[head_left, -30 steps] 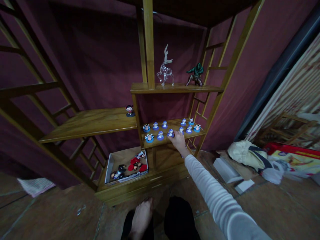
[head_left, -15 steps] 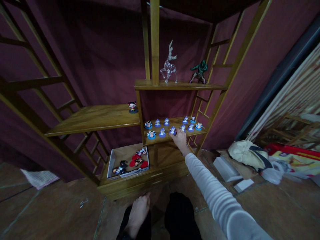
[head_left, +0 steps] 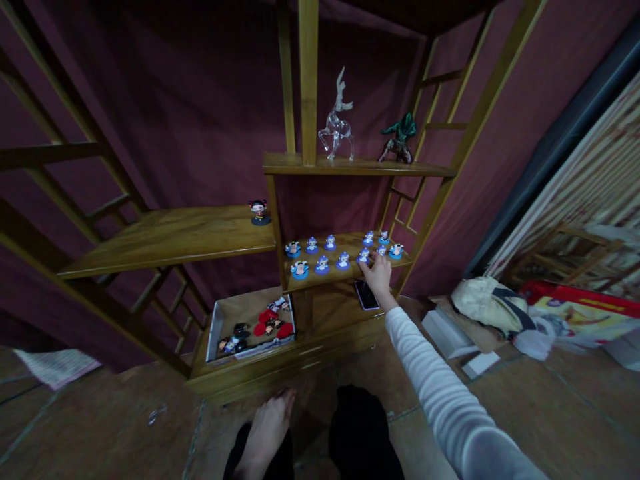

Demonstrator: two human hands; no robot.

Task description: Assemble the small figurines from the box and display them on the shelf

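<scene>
My right hand point(head_left: 378, 275) reaches to the front row of the small lower shelf point(head_left: 334, 277). Its fingertips pinch a small purple-and-white figurine point(head_left: 364, 256) that stands on a round purple base. Just left of it is a matching figurine point(head_left: 343, 261), apart from the fingers. Several more purple and blue-based figurines line the same shelf in two rows, among them a pink-and-blue one point(head_left: 299, 269) at the left front. My left hand point(head_left: 270, 423) lies over my left knee, fingers draped downward, with nothing visible in it.
A white-edged box point(head_left: 213, 333) with red and black figurines stands on the cabinet's base, and a phone point(head_left: 367, 295) lies right of it. Above are a clear deer figure point(head_left: 337, 130) and a green-hooded figure point(head_left: 400, 139). A black-haired figurine point(head_left: 259, 211) stands on the left shelf.
My right hand has moved right along the front row, from one purple figurine to the neighbouring one. The phone beneath has come into view. My left hand stays on the knee.
</scene>
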